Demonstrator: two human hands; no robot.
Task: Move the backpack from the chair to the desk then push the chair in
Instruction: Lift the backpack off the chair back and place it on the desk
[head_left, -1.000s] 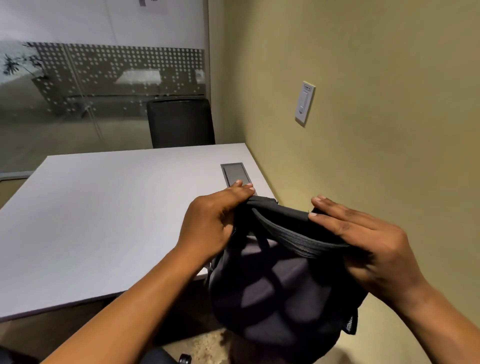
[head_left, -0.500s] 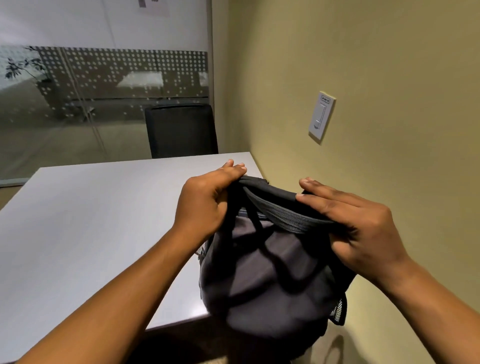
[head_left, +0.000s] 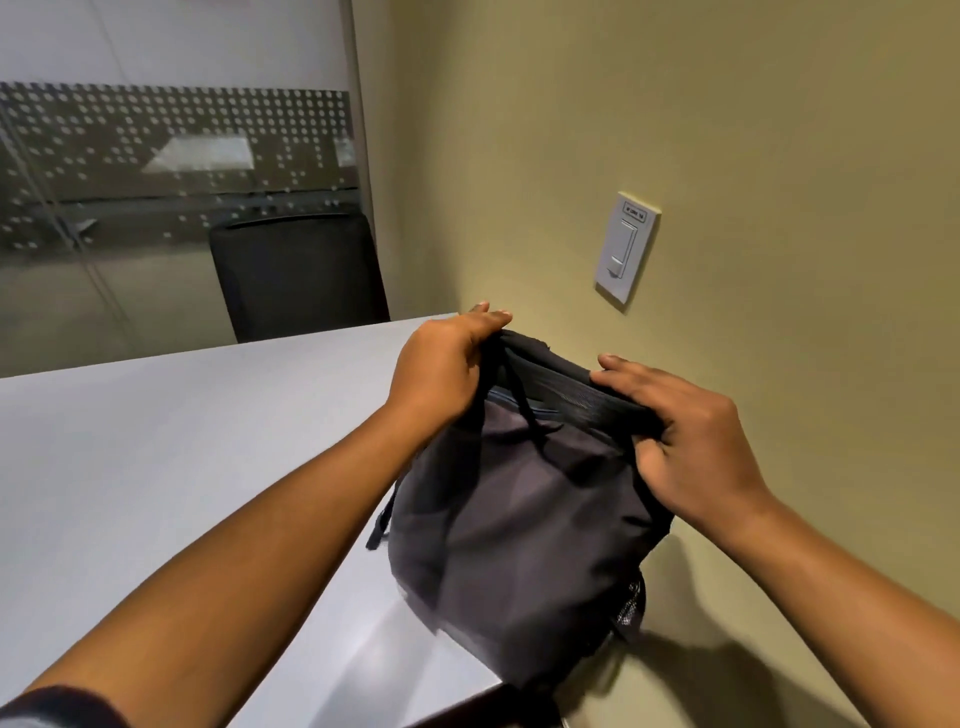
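A dark grey backpack (head_left: 519, 530) stands upright over the right near corner of the white desk (head_left: 182, 467), close to the wall. Whether its base rests on the desk I cannot tell. My left hand (head_left: 441, 369) grips the left end of its top edge. My right hand (head_left: 685, 436) grips the right end of that top edge, thumb toward me. The chair the backpack came from is out of view below.
A black chair (head_left: 301, 275) stands at the far side of the desk, in front of a dotted glass partition (head_left: 156, 171). The beige wall on the right carries a white light switch (head_left: 626, 249). The desk's near edge runs at the bottom right.
Both hands have lifted the backpack up and forward from beside the desk corner to over the desk's right near corner. The grey panel in the desk top is now hidden behind it.
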